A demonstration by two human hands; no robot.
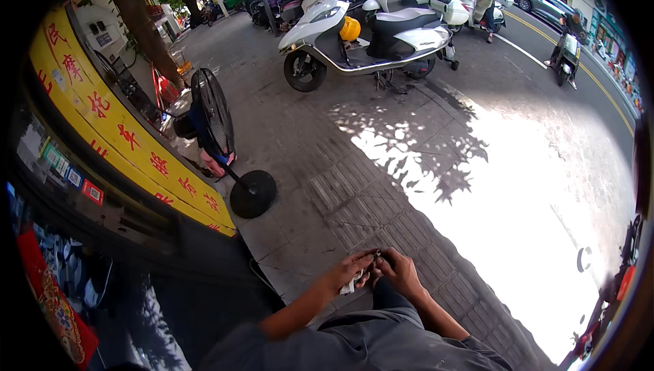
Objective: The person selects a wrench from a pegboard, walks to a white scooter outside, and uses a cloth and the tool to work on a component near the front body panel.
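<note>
My left hand (351, 272) and my right hand (400, 270) meet in front of my body, low in the picture. Between their fingertips sits a small dark part (377, 255), too small to name. A crumpled white cloth or tissue (351, 284) hangs out under the fingers of my left hand. Both hands are closed, with the thumbs and fingers pinched toward each other around the dark part. My knee in dark trousers (388, 296) shows just below them.
A black pedestal fan (253, 194) stands to the left beside a yellow sign with red characters (129, 126). A white scooter (381, 40) is parked ahead, with more scooters behind it. Riders (569, 40) and a grey car (545, 6) are on the road at the right.
</note>
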